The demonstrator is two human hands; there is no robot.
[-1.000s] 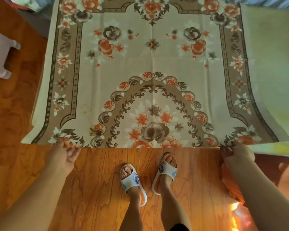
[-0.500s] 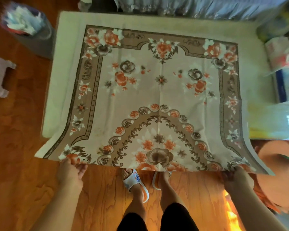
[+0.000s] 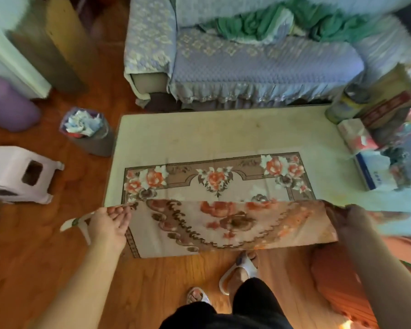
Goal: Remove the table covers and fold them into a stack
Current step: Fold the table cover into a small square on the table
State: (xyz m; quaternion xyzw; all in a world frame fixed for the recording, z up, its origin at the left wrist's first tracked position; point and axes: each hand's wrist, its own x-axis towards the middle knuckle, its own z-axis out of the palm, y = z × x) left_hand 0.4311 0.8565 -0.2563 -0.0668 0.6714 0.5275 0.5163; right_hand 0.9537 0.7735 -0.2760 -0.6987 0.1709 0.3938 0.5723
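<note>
The flowered cover (image 3: 226, 224) is being peeled off the low tabletop (image 3: 223, 131): its near edge is raised in the air and stretched between both hands, while its far part lies flat on the tabletop with the rose border facing up. The left hand (image 3: 112, 224) grips the left corner, fingers (image 3: 115, 211) curled over the cloth edge. The right hand (image 3: 356, 217) holds the right corner; it is blurred, but the cloth bunches into its grasp, so it looks closed on the cover. A pale plain layer shows on the tabletop beyond the flowered cover; whether that is a 2nd cover I cannot tell. This looks like the removal step passing into the 1st fold. Next, the held edge would need to be carried to the far edge with corners matched, or the whole cloth drawn clear, keeping it away from the boxes (image 3: 375, 148) at the right end.
</note>
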